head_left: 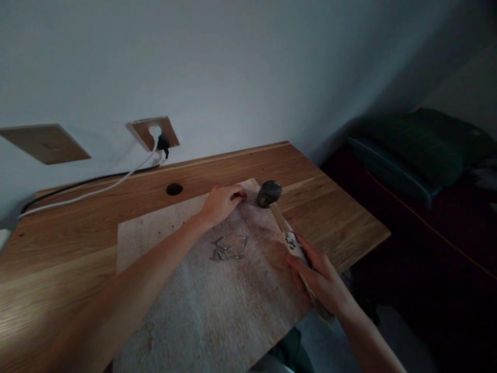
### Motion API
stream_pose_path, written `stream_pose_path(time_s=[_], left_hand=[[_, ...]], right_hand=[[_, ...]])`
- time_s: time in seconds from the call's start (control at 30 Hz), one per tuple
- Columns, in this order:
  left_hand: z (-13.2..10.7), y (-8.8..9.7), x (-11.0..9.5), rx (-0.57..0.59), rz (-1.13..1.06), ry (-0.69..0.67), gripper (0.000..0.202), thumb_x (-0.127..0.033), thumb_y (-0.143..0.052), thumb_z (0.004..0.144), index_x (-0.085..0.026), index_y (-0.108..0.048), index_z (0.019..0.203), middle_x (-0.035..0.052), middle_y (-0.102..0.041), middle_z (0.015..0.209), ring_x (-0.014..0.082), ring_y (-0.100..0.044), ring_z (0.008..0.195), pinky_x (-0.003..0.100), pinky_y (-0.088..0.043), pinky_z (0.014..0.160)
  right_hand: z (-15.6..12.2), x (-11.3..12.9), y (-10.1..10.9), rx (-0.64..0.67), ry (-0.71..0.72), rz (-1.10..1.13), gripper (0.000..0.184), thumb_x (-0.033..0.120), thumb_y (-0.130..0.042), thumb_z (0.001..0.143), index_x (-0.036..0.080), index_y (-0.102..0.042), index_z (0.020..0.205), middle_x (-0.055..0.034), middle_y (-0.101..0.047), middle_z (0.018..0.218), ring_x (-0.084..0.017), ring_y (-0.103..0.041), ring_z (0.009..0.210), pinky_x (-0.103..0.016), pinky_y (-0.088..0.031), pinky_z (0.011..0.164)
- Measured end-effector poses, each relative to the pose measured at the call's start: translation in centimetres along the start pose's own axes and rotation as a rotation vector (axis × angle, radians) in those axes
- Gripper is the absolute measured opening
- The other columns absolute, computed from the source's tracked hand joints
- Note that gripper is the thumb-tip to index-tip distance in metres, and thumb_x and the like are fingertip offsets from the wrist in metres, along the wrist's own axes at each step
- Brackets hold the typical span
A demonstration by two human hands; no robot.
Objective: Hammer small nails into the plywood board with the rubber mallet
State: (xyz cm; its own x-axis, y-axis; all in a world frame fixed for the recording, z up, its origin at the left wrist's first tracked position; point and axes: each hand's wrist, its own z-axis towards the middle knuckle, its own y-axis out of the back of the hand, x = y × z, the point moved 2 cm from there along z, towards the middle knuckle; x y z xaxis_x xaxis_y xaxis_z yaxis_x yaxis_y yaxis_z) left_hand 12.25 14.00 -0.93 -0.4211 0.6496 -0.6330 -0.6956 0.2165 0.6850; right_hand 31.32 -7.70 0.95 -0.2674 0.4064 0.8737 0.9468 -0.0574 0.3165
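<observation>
A pale plywood board lies on a wooden desk. My right hand is wrapped round the wooden handle of a hammer; its dark head rests near the board's far right corner. My left hand reaches to that far edge, fingers pinched together just left of the hammer head; what they hold is too small to make out. Several loose nails lie in a small heap in the middle of the board, between my two arms.
A round cable hole sits in the desk behind the board. A white cable and a black one run along the back to a wall socket. To the right of the desk's edge is a dark bed.
</observation>
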Motion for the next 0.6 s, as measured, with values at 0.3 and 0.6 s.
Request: stream_pose_path(time_s=[0.3,0.6], left_hand=[[0.06,-0.04,0.2,-0.001,-0.003,-0.005,0.019,-0.004,-0.067,0.088,-0.022,-0.073,0.085,0.0001,-0.076,0.085,0.0174,-0.071,0.079,0.03,-0.054,0.08],[0.13,-0.02,0.27,0.049,-0.012,0.017,0.014,-0.006,-0.07,0.087,-0.02,-0.072,0.087,0.0014,-0.078,0.089,0.0191,-0.073,0.083,0.031,-0.056,0.081]], right_hand=[[-0.11,-0.33,0.03,-0.012,-0.008,0.009,0.079,0.056,-0.061,0.089,0.009,-0.045,0.151,0.0095,-0.053,0.045,-0.013,-0.046,0.035,-0.021,-0.04,0.034],[0.07,-0.55,0.06,-0.002,0.034,-0.015,0.068,0.052,-0.058,0.093,0.012,-0.049,0.147,0.0102,-0.053,0.043,-0.012,-0.047,0.034,-0.02,-0.039,0.035]])
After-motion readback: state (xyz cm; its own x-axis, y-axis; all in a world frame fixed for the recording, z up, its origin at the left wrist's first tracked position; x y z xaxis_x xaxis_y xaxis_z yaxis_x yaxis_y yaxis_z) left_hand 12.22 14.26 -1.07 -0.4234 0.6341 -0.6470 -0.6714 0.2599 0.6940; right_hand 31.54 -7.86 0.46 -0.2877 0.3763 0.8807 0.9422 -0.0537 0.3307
